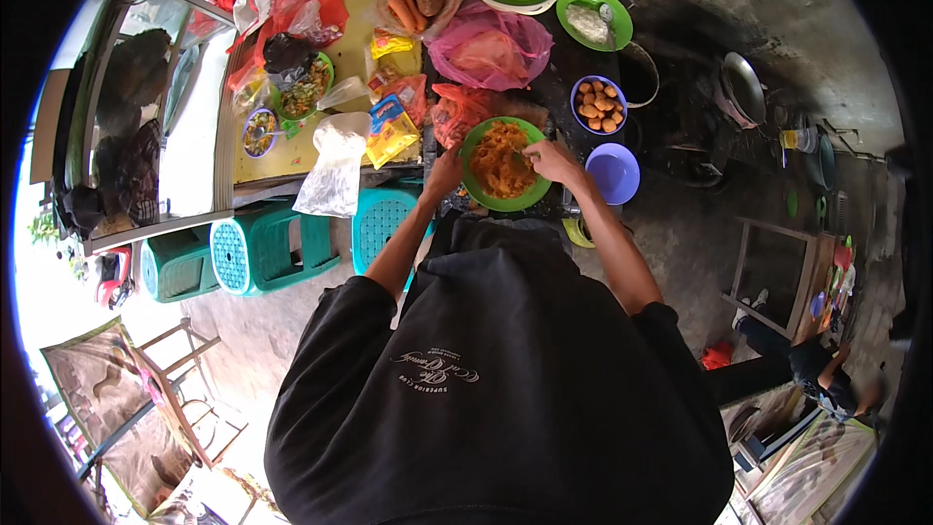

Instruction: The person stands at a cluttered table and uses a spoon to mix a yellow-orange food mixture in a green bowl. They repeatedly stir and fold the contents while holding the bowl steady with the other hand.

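A wide green bowl holds an orange, mashed-looking food mixture right in front of me. My left hand grips the bowl's left rim. Over its right side, my right hand pinches what looks like a spoon, its lower part down in the mixture. To the right of that hand is an empty purple bowl. Behind it, another purple bowl contains several browned, round food pieces. A red plastic bag with contents I cannot make out lies against the green bowl's far left side.
A pink plastic bag and a green plate of white food lie farther back. Leftward are a yellow packet, a clear plastic bag and a glass display case. Teal stools stand below the table. Another person is far right.
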The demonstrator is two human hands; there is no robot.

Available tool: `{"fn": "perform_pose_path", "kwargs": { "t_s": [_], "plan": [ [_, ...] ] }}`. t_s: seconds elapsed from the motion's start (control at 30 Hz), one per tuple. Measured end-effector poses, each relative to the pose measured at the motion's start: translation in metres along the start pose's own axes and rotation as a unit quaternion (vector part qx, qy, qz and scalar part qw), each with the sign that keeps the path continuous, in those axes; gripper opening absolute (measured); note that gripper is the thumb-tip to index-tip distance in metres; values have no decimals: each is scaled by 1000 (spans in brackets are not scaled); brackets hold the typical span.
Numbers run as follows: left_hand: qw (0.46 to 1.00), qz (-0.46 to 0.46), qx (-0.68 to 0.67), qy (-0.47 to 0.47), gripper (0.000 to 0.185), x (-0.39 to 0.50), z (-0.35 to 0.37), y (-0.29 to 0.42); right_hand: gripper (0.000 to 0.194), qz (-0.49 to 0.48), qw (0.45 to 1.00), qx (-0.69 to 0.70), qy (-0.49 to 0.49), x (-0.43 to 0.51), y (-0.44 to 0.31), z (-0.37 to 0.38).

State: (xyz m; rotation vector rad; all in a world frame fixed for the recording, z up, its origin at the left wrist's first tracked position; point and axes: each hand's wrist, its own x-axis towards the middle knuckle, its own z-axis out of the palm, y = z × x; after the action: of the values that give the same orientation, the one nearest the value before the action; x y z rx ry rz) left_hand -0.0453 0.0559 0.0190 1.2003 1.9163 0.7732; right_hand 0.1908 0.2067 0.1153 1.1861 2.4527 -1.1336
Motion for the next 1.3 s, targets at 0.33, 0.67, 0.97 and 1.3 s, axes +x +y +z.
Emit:
{"fn": "perform_pose_path", "kwargs": {
  "t_s": [0.33,0.67,0.97,1.3],
  "plan": [
    [1000,-25,-3,11,51,3,2,10,44,9,997,-75,-13,-2,-1,14],
    [1000,13,5,-19,52,6,-5,27,42,4,993,-91,79,-11,-19,52],
    [999,38,-22,26,40,4,0,6,37,36,997,-39,-52,-1,-21,6],
    [998,30,-55,7,47,-37,5,7,30,-20,973,-224,49,3,-40,76]
  ]
}}
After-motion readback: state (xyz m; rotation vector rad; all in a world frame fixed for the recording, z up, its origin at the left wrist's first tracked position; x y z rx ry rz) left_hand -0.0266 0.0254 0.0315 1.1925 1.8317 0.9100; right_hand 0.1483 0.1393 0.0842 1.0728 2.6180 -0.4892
